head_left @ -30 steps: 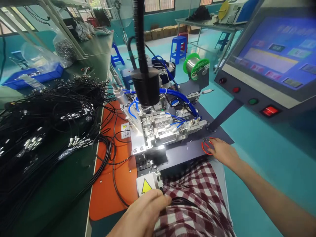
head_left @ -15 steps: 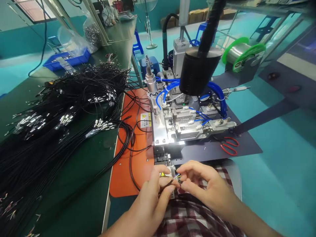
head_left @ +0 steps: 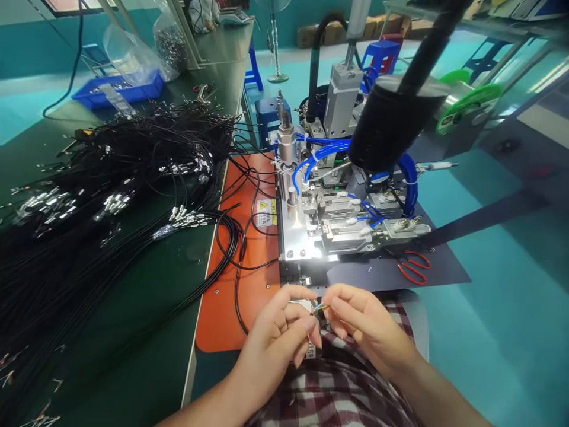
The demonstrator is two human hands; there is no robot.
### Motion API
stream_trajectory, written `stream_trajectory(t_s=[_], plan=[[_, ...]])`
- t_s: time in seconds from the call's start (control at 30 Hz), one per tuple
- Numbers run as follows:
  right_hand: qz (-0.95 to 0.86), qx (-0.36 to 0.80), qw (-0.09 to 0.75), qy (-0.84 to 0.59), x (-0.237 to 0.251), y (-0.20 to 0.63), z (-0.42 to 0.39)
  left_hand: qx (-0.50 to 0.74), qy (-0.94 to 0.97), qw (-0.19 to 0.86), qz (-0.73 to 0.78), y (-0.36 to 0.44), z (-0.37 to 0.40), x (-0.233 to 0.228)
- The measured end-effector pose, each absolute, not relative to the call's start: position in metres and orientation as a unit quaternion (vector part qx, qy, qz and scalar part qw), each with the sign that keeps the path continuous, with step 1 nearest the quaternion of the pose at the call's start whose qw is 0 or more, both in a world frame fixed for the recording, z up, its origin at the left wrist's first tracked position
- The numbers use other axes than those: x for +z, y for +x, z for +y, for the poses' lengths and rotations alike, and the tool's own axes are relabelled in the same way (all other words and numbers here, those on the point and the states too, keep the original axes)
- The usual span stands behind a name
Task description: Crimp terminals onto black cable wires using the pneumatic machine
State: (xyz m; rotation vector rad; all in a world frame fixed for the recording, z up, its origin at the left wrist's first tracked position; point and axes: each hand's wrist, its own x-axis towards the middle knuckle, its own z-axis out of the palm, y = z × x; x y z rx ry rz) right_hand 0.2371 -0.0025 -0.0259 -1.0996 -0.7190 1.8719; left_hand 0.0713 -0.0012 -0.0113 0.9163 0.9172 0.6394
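Low in front of the machine, my left hand (head_left: 278,335) is closed around the end of a black cable, most of which its fingers hide. Thin coloured wires (head_left: 319,306), blue and yellow-green among them, stick out from that end towards the right. My right hand (head_left: 367,323) pinches the tips of these wires between thumb and forefinger. Just beyond both hands stands the bench machine (head_left: 306,237), with metal slides, cylinders and blue air tubes. A black cable (head_left: 237,308) hangs over the orange base plate (head_left: 262,308) beside my left hand.
A large heap of black cables (head_left: 133,154) with shiny connectors covers the green table (head_left: 146,314) on the left. Red-handled scissors (head_left: 414,267) lie on the dark plate at right. A black lamp-like cylinder (head_left: 391,124) overhangs the machine. Behind it is a green wire spool (head_left: 473,107).
My right thumb and forefinger have closed on the coloured wires. The left hand's fingers have shifted around the cable end. The whole view has turned slightly, moving the machine rightward.
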Motion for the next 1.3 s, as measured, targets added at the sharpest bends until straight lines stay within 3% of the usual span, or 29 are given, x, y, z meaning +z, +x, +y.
stream_trajectory(t_s=[0.27,0.5,0.8,1.1,1.3], plan=[[-0.268,0.737,0.444,-0.433,-0.031,0.217,-0.012,0.297,0.385,0.776,0.402,0.069,0.002,-0.010],[-0.461,0.535,0.460,-0.538,-0.039,0.210,-0.031,0.351,0.568,0.559,0.492,0.067,-0.009,-0.020],[-0.544,0.451,0.455,-0.541,-0.037,0.212,-0.027,0.278,0.429,0.682,0.523,0.072,0.008,-0.006],[-0.451,0.551,0.411,-0.569,-0.053,0.217,-0.028,0.305,0.393,0.691,0.524,0.074,0.006,-0.016],[-0.396,0.615,0.423,-0.534,-0.036,0.232,-0.013,0.294,0.391,0.704,0.514,0.072,0.009,-0.014]])
